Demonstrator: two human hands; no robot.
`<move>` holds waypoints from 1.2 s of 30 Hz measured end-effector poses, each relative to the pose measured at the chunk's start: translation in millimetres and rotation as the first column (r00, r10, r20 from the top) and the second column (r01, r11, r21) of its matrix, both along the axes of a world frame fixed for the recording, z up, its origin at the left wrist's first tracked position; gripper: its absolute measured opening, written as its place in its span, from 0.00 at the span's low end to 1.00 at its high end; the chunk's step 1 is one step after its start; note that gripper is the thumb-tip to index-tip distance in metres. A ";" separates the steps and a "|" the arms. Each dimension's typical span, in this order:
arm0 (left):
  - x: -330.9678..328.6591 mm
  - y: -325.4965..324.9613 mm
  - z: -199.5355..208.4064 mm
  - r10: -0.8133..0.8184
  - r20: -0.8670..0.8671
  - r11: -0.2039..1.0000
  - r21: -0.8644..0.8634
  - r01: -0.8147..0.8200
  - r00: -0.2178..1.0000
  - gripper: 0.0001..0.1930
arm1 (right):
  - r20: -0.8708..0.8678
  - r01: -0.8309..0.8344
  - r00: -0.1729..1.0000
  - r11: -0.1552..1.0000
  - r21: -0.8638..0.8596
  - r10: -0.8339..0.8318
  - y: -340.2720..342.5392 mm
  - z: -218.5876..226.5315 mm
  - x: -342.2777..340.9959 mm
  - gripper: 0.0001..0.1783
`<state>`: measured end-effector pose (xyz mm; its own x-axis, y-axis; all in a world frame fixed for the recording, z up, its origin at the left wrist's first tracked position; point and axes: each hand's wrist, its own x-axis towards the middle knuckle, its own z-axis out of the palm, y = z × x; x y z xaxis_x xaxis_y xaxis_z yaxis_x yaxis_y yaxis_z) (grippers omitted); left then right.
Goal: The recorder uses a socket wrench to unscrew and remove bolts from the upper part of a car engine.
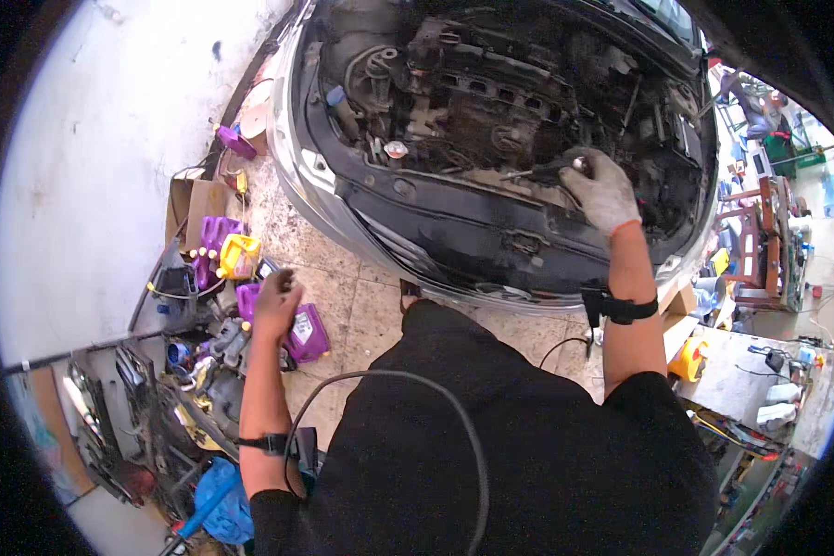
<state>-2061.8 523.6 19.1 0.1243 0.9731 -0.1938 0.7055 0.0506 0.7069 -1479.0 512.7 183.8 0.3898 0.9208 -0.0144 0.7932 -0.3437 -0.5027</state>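
The right hand (602,192), in a pale grey cloth glove, grasps a slim dark-handled tool (549,173) with a metal shaft over the grimy black engine bay (491,120). The half-curled left hand (276,304) hangs away from the car; whether it holds anything is unclear.

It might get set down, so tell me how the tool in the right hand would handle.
The dark tool in the right hand is probably stiff: its slim shaft juts out straight. That narrow form may let it roll or slide if pushed. Held one-handed, it is likely manageable in weight, though the hand hides part of it.
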 end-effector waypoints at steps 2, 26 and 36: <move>33.8 58.4 19.1 -0.137 -0.008 0.991 0.001 0.137 0.991 0.24 | -0.163 0.074 0.983 0.996 -0.042 -0.080 29.7 1.7 3.9 0.28; 141.6 634.9 -84.1 -0.285 -0.633 0.688 0.388 0.613 0.720 0.38 | 0.258 0.309 0.933 0.924 -0.224 -0.249 342.3 25.1 -32.5 0.33; 140.4 637.7 -85.2 -0.278 -0.494 0.692 0.491 0.528 0.824 0.36 | 0.369 0.270 0.921 0.888 -0.372 -0.125 482.0 -99.8 36.5 0.29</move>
